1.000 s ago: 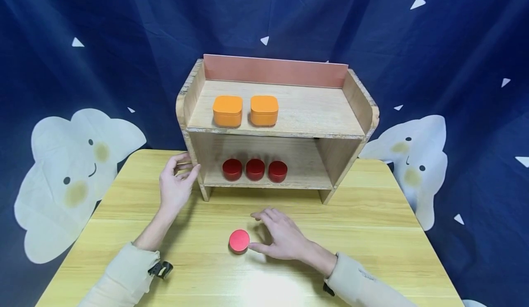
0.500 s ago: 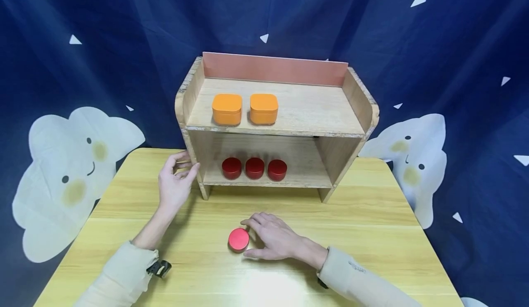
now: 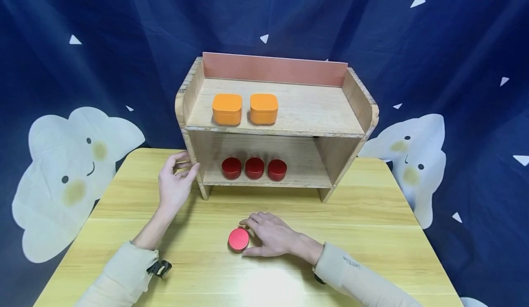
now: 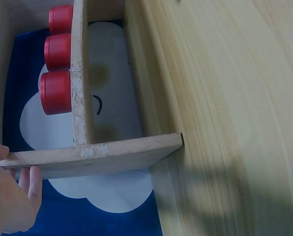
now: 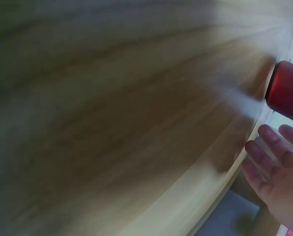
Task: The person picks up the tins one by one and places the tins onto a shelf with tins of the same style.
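Observation:
My left hand (image 3: pixel 175 183) holds the left side panel of a two-tier wooden shelf (image 3: pixel 272 135). In the left wrist view the thumb lies at the panel's edge (image 4: pixel 43 156) and the fingers lie against its outer face. A round red tin (image 3: pixel 239 239) with a flat lid sits on the table in front of the shelf. Just right of it is my right hand (image 3: pixel 270 238), thumb and fingers spread either side of the tin. In the right wrist view the thumb overlaps the red tin (image 5: pixel 284 91), while the other fingers stay apart from it.
Three dark red tins (image 3: pixel 255 168) stand in a row on the lower shelf. Two orange square boxes (image 3: pixel 263 109) are on the upper shelf, towards its left. The wooden table (image 3: pixel 372 252) ends before a dark blue curtain (image 3: pixel 124 22) with cloud figures.
My right hand has moved left, closer to the red tin, its fingers now beside the lid. The left hand keeps its place on the shelf panel. The tin has stayed put.

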### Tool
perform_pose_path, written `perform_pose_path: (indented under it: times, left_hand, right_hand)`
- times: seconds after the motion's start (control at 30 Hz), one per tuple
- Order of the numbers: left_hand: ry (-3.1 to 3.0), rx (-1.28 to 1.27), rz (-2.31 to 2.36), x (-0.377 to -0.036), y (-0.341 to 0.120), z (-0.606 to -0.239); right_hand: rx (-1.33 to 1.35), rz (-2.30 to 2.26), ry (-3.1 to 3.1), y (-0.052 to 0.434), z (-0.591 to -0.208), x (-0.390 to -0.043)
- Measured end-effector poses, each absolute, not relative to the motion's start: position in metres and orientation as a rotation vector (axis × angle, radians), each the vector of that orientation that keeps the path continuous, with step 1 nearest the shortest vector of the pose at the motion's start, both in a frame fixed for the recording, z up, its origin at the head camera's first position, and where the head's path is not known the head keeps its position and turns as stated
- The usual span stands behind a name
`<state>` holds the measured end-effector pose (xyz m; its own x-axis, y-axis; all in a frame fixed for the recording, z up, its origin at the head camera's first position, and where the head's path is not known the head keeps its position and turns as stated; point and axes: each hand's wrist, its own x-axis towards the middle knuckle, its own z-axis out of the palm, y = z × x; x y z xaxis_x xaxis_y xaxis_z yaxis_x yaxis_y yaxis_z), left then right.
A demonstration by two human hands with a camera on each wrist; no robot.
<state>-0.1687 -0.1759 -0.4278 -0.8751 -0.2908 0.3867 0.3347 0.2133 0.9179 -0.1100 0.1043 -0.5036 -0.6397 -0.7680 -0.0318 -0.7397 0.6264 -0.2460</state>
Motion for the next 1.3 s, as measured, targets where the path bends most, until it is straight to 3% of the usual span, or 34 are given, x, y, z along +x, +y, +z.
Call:
perform_pose_path:
  times: [0.83, 1.3]
  left_hand:
    - [-2.031, -0.017, -1.689, -0.165, -0.179, -0.427]
    - [-2.021, -0.014, -1.689, -0.168, -0.176, -0.427]
  right_hand:
    - [-1.267, -0.233, 2.680, 0.094, -0.504, -0.109]
    - [-1.340, -0.317, 2.679, 0.112, -0.507, -0.104]
